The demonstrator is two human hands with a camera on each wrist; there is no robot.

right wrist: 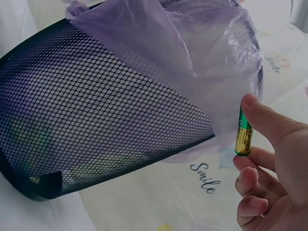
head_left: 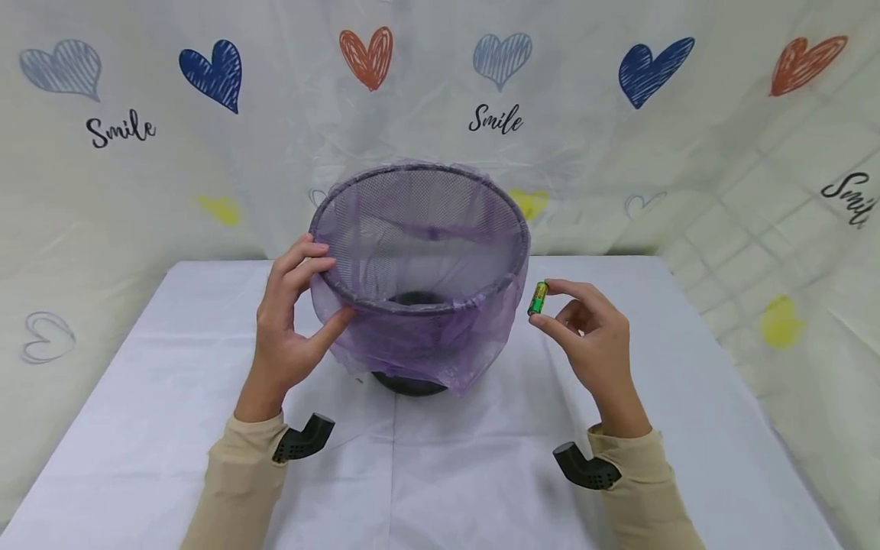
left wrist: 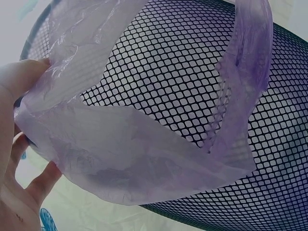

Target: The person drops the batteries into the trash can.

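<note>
A black mesh wastebasket (right wrist: 125, 96) lined with a thin purple plastic bag (head_left: 440, 344) is tilted so its mouth faces me, in the middle of the table. The bag is folded over the rim and hangs down outside. My left hand (head_left: 289, 313) grips the rim on the left, thumb on the near outer side and fingers over the edge. Just right of the basket, my right hand (head_left: 591, 328) pinches a small green and yellow battery (head_left: 538, 298) by its two ends, between thumb and index finger. In the right wrist view the battery (right wrist: 244, 132) is apart from the bag.
A white cloth covers the table (head_left: 172, 382). Behind it hangs a pale curtain (head_left: 426, 122) printed with hearts and "Smile". Black camera mounts (head_left: 305, 437) sit on both sleeved wrists.
</note>
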